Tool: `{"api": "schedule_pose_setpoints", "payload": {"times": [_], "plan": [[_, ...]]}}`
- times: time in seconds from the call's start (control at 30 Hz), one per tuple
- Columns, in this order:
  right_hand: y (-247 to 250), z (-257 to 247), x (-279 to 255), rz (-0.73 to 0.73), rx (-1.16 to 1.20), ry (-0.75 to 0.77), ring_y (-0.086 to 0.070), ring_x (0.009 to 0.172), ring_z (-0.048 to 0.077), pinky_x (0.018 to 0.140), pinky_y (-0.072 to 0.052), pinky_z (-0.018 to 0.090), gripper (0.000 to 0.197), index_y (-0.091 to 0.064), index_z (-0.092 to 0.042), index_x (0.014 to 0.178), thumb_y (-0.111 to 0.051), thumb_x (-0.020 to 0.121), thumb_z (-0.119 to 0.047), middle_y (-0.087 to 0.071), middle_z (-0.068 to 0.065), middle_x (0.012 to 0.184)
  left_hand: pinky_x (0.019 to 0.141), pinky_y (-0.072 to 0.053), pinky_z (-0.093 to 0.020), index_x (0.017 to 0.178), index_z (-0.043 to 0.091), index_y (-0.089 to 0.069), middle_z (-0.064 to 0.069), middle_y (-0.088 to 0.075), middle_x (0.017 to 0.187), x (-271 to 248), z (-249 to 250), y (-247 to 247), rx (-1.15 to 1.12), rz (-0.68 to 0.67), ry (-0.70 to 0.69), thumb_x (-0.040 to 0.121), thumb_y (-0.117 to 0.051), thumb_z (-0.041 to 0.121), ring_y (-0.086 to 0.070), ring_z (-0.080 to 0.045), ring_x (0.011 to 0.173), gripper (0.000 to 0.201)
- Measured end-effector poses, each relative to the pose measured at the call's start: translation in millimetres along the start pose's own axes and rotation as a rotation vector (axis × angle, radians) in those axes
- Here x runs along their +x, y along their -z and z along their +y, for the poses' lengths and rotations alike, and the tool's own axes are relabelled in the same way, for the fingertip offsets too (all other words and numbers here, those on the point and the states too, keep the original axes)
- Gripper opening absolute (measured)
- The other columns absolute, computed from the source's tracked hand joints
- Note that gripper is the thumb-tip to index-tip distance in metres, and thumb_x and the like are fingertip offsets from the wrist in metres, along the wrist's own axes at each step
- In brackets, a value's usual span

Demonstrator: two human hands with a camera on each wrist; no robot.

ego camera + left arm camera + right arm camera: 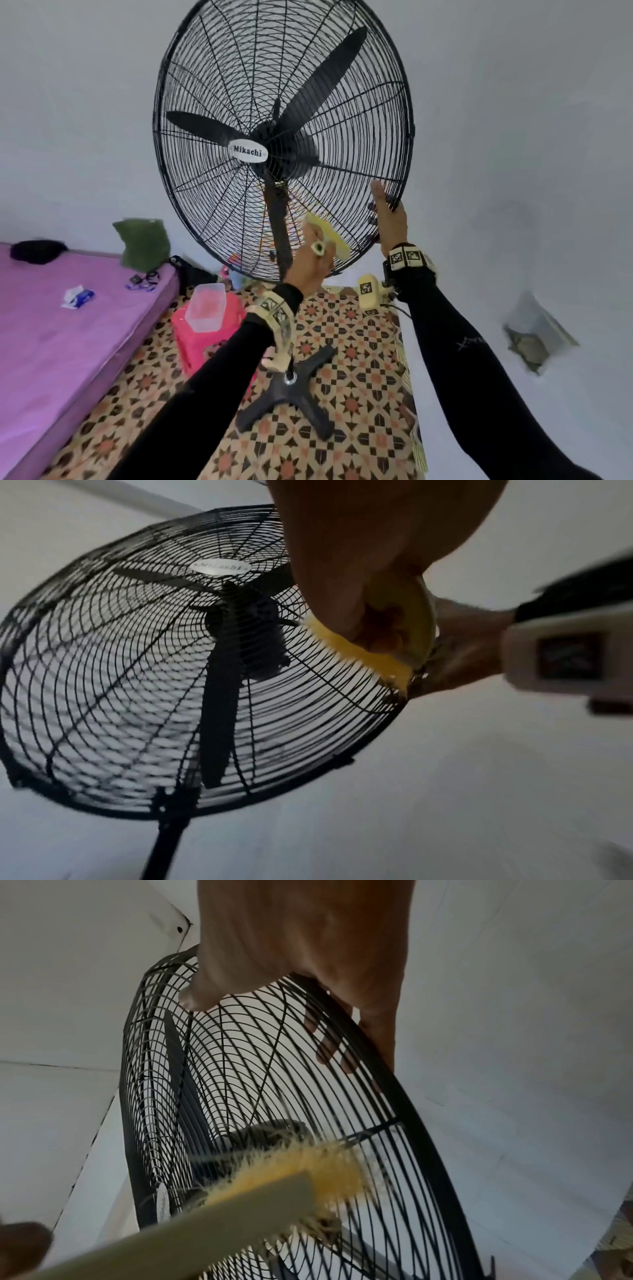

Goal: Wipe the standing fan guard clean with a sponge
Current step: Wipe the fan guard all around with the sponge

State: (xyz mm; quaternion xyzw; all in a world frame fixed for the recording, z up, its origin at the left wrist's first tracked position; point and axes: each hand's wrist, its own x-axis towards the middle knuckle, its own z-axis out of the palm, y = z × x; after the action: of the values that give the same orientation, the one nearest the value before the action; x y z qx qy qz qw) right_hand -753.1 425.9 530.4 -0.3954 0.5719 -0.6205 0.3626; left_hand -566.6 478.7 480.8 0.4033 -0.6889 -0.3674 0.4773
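- The large round black wire fan guard [284,137] stands on a black pole with a cross-shaped base [287,401] on the patterned tiled floor [359,394]. It fills the upper middle of the scene and is tilted, so its face looks down toward the person.
- Behind the wires are the long black blades [322,85]; in front, at the centre, sits a white oval badge [247,152].
- The right hand [388,219] holds the guard at its lower right rim. The thumb lies along the front wires, and in the right wrist view the fingers [330,1042] curl behind the rim, so this grip is closed around the rim and steadies the fan.
- The left hand [313,263] is just left of the right hand, below the guard centre, and its grip pinches the yellow cleaning tool [327,236]. The task calls it a sponge, but in the wrist views it looks more like a pale-backed pad with yellow bristles [359,653].
- The bristles touch the lower right wires, between the pole and the right hand.
- The long axis of the tool lies across the ring wires, about along one spoke, from the centre toward the rim.
- My judgement: the unwiped face lies mostly up and left from the left hand's grip, so the next strokes should go that way. The left hand is nearer to it, and the right hand is better kept on the rim.
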Motion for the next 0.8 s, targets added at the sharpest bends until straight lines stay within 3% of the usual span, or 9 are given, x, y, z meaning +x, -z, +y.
{"api": "schedule_pose_setpoints", "payload": {"times": [0.13, 0.23, 0.33, 0.43, 0.47, 0.53, 0.63, 0.73, 0.8], "plan": [[1, -7, -21, -0.002, -0.015, -0.069, -0.039, 0.146, 0.031, 0.117, -0.034, 0.062, 0.142, -0.026, -0.025, 0.16, -0.061, 0.047, -0.102, -0.037, 0.006, 0.162, 0.059, -0.04, -0.039, 0.111, 0.009, -0.033, -0.011, -0.042, 0.093, -7, 10, 16, -0.154, 0.012, -0.103, 0.106, -0.049, 0.024, -0.043, -0.02, 0.073, 0.022], [-6, -12, -32, -0.01, -0.026, -0.056, -0.04, 0.145, 0.032, 0.117, -0.034, 0.06, 0.143, -0.024, -0.024, 0.16, -0.061, 0.047, -0.102, -0.038, 0.008, 0.162, 0.063, -0.046, -0.038, 0.109, 0.009, -0.037, -0.012, -0.047, 0.092, 9, 21, 41, -0.094, 0.144, -0.093, 0.109, -0.044, 0.017, -0.049, -0.02, 0.073, 0.011], [-13, -15, -40, 0.013, -0.044, -0.06, -0.033, 0.149, 0.033, 0.12, -0.03, 0.059, 0.138, -0.016, -0.022, 0.162, -0.06, 0.056, -0.097, -0.03, 0.01, 0.165, 0.067, -0.046, -0.043, 0.105, 0.014, -0.041, -0.013, -0.046, 0.093, -1, 17, 36, -0.064, 0.014, -0.008, 0.109, -0.042, 0.01, -0.047, -0.022, 0.078, 0.006], [-12, -15, -41, 0.03, -0.053, -0.063, -0.034, 0.149, 0.032, 0.121, -0.03, 0.056, 0.13, -0.018, -0.021, 0.162, -0.061, 0.064, -0.094, -0.032, 0.009, 0.164, 0.061, -0.048, -0.036, 0.122, 0.001, -0.039, -0.012, -0.046, 0.096, -25, 7, 26, -0.035, -0.186, 0.002, 0.11, -0.041, 0.012, -0.045, -0.021, 0.079, 0.017], [-11, -13, -41, 0.031, -0.059, -0.066, -0.039, 0.146, 0.032, 0.119, -0.033, 0.056, 0.133, -0.021, -0.021, 0.161, -0.061, 0.059, -0.097, -0.037, 0.009, 0.162, 0.061, -0.048, -0.037, 0.123, 0.006, -0.039, -0.014, -0.047, 0.097, -28, 6, 28, -0.038, -0.192, -0.027, 0.11, -0.042, 0.016, -0.046, -0.021, 0.079, 0.017], [-10, -9, -40, 0.018, -0.058, -0.089, -0.048, 0.139, 0.032, 0.114, -0.041, 0.058, 0.139, -0.029, -0.024, 0.157, -0.061, 0.047, -0.103, -0.047, 0.007, 0.155, 0.062, -0.046, -0.04, 0.114, 0.014, -0.037, -0.018, -0.049, 0.097, -23, 11, 42, -0.06, -0.065, -0.104, 0.108, -0.044, 0.02, -0.049, -0.02, 0.079, 0.011], [-11, -10, -45, -0.017, -0.057, -0.091, -0.055, 0.13, 0.031, 0.104, -0.049, 0.06, 0.136, -0.034, -0.023, 0.152, -0.065, 0.045, -0.101, -0.051, 0.006, 0.149, 0.06, -0.047, -0.034, 0.112, 0.009, -0.037, -0.016, -0.052, 0.088, -14, 17, 51, -0.027, 0.061, -0.097, 0.11, -0.043, 0.018, -0.052, -0.016, 0.07, 0.011], [-14, -15, -54, -0.032, -0.067, -0.085, -0.054, 0.131, 0.032, 0.104, -0.049, 0.059, 0.138, -0.032, -0.022, 0.153, -0.067, 0.044, -0.1, -0.048, 0.007, 0.152, 0.058, -0.044, -0.014, 0.115, 0.014, -0.031, 0.001, -0.05, 0.081, -36, 14, 33, 0.076, -0.095, -0.105, 0.11, -0.04, 0.014, -0.051, 0.002, 0.06, 0.011], [-14, -14, -55, -0.03, -0.08, -0.084, -0.05, 0.136, 0.033, 0.106, -0.048, 0.06, 0.143, -0.027, -0.022, 0.156, -0.067, 0.043, -0.1, -0.043, 0.009, 0.156, 0.055, -0.04, -0.021, 0.115, 0.018, -0.031, 0.004, -0.046, 0.074, -50, 8, 26, 0.082, -0.22, -0.085, 0.109, -0.043, 0.016, -0.045, -0.006, 0.057, 0.013]]}}
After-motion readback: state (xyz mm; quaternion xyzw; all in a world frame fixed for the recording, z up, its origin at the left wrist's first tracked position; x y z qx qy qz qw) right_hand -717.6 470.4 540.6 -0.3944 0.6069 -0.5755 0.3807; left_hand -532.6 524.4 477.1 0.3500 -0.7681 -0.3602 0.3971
